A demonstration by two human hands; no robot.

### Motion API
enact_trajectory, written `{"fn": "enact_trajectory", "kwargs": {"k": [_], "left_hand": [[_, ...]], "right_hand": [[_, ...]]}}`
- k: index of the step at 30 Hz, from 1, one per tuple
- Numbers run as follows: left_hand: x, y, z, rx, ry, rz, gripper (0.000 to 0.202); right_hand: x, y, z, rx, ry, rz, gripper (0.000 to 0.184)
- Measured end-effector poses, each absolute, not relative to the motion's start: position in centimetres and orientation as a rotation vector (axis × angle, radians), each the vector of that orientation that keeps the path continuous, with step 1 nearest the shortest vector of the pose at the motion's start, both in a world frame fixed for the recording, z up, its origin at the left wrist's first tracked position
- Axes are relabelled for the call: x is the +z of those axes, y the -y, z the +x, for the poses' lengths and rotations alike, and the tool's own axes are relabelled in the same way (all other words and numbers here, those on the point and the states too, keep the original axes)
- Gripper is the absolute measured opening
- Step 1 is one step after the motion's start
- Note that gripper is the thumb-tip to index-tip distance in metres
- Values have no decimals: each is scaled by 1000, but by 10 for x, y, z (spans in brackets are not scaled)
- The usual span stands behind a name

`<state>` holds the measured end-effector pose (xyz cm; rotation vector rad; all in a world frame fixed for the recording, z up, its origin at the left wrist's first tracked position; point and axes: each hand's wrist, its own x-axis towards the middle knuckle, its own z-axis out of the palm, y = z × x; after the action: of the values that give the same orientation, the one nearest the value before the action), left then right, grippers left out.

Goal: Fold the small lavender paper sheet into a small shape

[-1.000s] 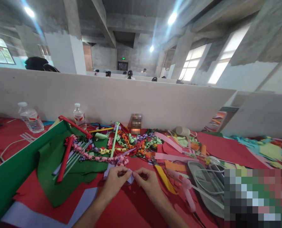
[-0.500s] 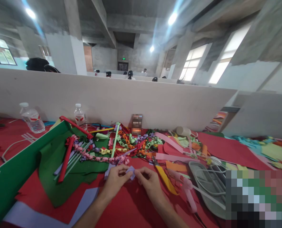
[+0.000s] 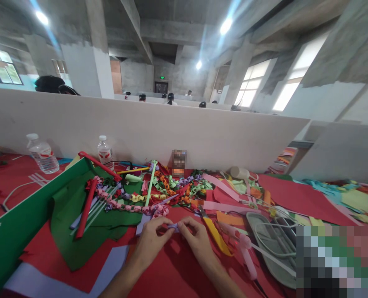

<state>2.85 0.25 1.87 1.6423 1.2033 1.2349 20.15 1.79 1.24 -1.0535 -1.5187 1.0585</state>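
My left hand (image 3: 150, 244) and my right hand (image 3: 194, 239) meet low in the middle of the view, fingertips pinched together on a small lilac paper strip (image 3: 173, 226). The strip is mostly hidden between the fingers. Just beyond the hands lies a paper chain (image 3: 131, 205) of pink and lilac links, which runs left over a crumpled green sheet (image 3: 66, 215). A longer lilac strip (image 3: 141, 223) lies by my left thumb.
A yellow-handled cutter (image 3: 214, 234) and a pink glue gun (image 3: 242, 247) lie right of my right hand, beside a grey tray (image 3: 266, 248). Two water bottles (image 3: 43, 153) stand at the white partition (image 3: 184, 132). A large green board (image 3: 19, 215) fills the left.
The hands have drawn closer together and the lilac strip, earlier showing as a flat flap between the fingers, is now folded down and nearly hidden.
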Motion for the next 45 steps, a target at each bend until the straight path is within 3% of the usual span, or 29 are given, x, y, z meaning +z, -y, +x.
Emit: {"fn": "enact_trajectory", "kwargs": {"k": [13,17,26,45], "left_hand": [[21,3,26,1298,-1142,1816,14],[20,1,26,1300,-1134,1824,19],[26,-2,27,1325,-1173,1614,8],[30,1,26,1335,-1215,1743,13]], "right_hand": [[8,-18,197,1285,1387,-989,43],[12,-15,197,1148,1450,-989,37],[40,-3,200,848,1803,-987,23],[31,-4,200,702,1761,-1004,21]]}}
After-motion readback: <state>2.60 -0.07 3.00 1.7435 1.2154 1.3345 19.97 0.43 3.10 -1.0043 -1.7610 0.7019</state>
